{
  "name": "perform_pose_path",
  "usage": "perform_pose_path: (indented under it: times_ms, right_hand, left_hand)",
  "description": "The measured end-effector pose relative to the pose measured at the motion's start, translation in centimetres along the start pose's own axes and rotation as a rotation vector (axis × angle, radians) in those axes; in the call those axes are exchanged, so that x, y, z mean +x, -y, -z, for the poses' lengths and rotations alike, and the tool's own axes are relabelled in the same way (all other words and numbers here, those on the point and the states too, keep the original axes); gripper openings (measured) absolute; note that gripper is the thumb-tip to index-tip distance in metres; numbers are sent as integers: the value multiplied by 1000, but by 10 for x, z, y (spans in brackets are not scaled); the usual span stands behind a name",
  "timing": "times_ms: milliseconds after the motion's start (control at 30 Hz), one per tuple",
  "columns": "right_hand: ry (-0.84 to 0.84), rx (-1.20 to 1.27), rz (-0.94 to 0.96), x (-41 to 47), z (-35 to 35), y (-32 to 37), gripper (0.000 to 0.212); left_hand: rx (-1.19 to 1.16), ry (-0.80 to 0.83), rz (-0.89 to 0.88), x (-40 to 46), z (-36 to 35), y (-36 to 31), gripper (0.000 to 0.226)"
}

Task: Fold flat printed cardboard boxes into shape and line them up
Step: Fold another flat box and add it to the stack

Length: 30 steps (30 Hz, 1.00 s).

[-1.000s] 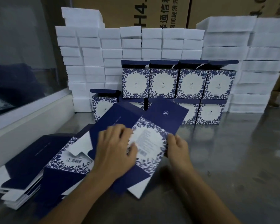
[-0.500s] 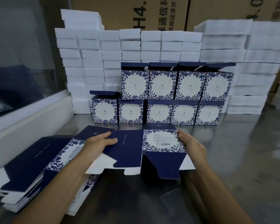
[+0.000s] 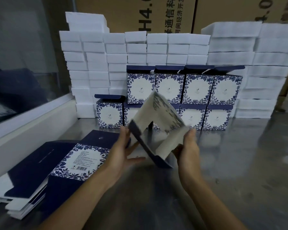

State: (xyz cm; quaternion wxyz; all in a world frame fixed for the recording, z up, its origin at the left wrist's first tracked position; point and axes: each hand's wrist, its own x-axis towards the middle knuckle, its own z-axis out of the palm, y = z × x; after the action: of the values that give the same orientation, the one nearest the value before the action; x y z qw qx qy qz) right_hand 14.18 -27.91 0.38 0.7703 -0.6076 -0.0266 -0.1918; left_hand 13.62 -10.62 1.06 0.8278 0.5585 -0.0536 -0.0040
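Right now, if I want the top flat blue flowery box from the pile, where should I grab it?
Probably pinch the flat blue-and-white printed cardboard box by its dark flap at the far end, coming from the right; that flap juts past the pile, free of the wall.

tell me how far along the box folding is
Done: nine folded boxes stand lined up at the back, four on top of five, top flaps still open. In hand: the left hand and right hand hold one box between them, opened into a tube, blurred, ends not closed. Left: a stack of flat blanks on the table at the left, count unclear.
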Motion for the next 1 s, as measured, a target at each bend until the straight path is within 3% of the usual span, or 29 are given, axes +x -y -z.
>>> perform_pose_path:
  times_ms: [167,233,300,400,500,600,667,833,1000]
  right_hand:
    - [225,-262,171,-16,-10,-9,51]
    - [334,-410,212,-20,-11,-16,59]
    - [413,-491,214,-25,-13,-19,71]
    - [474,-467,197,-26,-12,-19,80]
    - [527,-414,214,-28,-11,-14,104]
    - [579,-241,234,-28,-11,-6,93]
    - [527,-197,212,-25,-9,-4,91]
    - [287,-305,195,-9,7,-12,83]
    - [77,-267,166,5,15,-10,51]
  left_hand:
    - [214,-4,68,4,-23,6,45]
    - [251,-9,76,2,-22,10,40]
    - [201,91,27,-3,-23,13,32]
    - [114,120,-15,-7,-26,6,32]
    - [198,200,-109,-13,-22,3,25]
    - [255,190,-144,-16,-12,1,52]
    - [262,128,-196,-10,-7,2,76]
    - [368,42,-361,-5,2,5,96]
    - [611,89,-328,-4,10,7,125]
